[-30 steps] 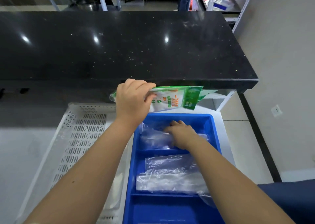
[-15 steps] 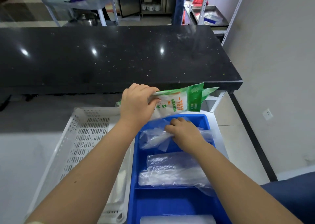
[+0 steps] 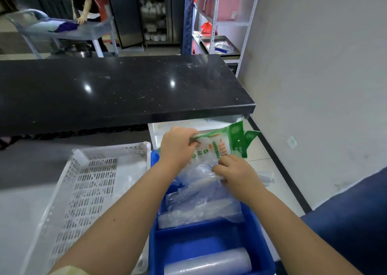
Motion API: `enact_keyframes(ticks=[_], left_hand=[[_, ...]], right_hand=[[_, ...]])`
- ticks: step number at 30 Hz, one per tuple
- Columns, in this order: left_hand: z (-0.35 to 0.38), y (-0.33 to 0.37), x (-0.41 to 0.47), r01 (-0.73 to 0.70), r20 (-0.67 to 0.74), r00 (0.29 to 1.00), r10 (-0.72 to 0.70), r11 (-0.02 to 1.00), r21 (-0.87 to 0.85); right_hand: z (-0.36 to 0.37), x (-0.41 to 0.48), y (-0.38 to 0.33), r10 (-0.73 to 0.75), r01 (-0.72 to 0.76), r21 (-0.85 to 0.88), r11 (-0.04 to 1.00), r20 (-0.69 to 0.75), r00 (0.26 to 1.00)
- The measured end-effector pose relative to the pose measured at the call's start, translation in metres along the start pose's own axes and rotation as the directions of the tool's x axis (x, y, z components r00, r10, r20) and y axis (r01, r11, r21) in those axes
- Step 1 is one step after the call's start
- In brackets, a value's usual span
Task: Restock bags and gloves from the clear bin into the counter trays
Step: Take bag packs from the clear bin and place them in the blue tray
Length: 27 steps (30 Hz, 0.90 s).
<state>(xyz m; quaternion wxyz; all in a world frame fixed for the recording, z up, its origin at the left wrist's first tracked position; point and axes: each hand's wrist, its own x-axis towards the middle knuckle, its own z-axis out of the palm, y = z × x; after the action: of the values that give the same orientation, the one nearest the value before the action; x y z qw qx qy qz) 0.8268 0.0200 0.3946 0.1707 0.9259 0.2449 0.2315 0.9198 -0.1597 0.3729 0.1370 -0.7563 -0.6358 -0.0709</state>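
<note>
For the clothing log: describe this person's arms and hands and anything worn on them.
Left hand and right hand are ungloved, with no rings or watch showing. Both forearms are bare; a pale yellowish sleeve edge shows low on the left arm.

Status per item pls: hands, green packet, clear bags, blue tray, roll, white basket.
left hand: grips green packet by top edge.
green packet: held over blue tray, far end.
right hand: pinches clear bags.
clear bags: crumpled heap in tray, top lifted.
blue tray: divided, partly filled.
roll: lying in nearest compartment.
white basket: left of tray, clear plastic inside.
</note>
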Motion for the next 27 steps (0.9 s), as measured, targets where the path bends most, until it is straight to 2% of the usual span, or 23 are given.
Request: enact_keyframes(ticks=[5,9,14,19,23,27], left_hand=[[0.007,-0.025,-0.004,0.096,0.001,0.995,-0.096,0.995,-0.041],[0.001,-0.043,-0.005,0.135,0.01,0.991,-0.135,0.991,-0.009],[0.004,-0.055,-0.007,0.152,0.102,0.983,-0.153,0.988,0.013],[0.022,-0.06,-0.009,0.007,0.161,0.985,-0.053,0.962,0.272],[0.026,-0.069,-0.007,0.023,0.118,0.99,-0.073,0.924,0.382],[0.01,-0.073,0.001,0.098,0.008,0.994,-0.105,0.95,0.297]], right_hand=[[0.004,-0.004,-0.003,0.022,-0.022,-0.003,1.0,-0.018,1.0],[0.01,0.001,-0.005,0.018,-0.018,0.005,1.0,-0.01,1.0],[0.016,0.014,-0.006,0.039,-0.039,0.016,0.999,0.01,0.999],[0.023,0.024,-0.002,0.059,-0.058,-0.012,0.998,0.028,0.998],[0.032,0.03,0.007,0.071,-0.069,-0.04,0.997,0.068,0.995],[0.04,0.048,0.012,0.048,-0.045,-0.036,0.998,0.072,0.996]])
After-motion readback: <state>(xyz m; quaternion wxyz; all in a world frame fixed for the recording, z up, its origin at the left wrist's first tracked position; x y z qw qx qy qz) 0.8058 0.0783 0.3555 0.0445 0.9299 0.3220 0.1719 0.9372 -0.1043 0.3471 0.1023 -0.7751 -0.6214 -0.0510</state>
